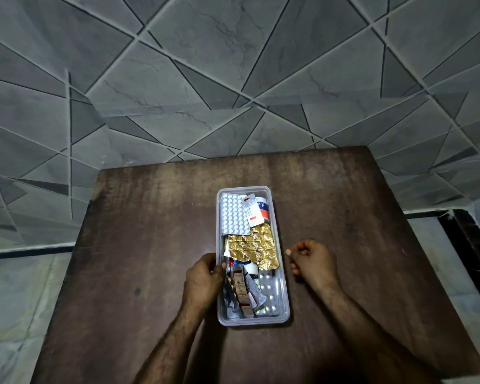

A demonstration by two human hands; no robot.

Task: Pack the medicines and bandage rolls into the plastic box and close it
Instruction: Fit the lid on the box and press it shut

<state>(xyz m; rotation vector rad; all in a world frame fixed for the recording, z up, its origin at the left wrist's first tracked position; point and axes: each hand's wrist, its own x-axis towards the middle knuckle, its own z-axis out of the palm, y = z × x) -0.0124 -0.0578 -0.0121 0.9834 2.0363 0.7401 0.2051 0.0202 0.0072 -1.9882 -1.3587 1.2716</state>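
The clear plastic box [252, 256] sat in the middle of the dark wooden table [139, 245], its long side running away from you. It was already full: a white pill sheet [234, 214] at the far left, a blue and white tub [262, 207] at the far right with a small strip [251, 210] lying over it, a crumpled gold foil sheet [251, 252] across the middle, and tubes [240, 286] and a silver pill sheet [269, 293] at the near end. No bandage rolls could be made out, and no lid was in view; whether it was already on, being clear, could not be told.

Your left hand [204, 281] rested on the box's left rim, fingers curled over the edge, gripping the box itself. Your right hand [312, 261] hovered just beside the right wall, loosely curled and holding nothing.

The step looked like settling the contents before closing. To do that well, you needed to keep the left hand steadying the box and use the right to press the gold foil flat, since it seemed to ride highest and could foul a lid. Anything poking above the rim wanted tucking down first.
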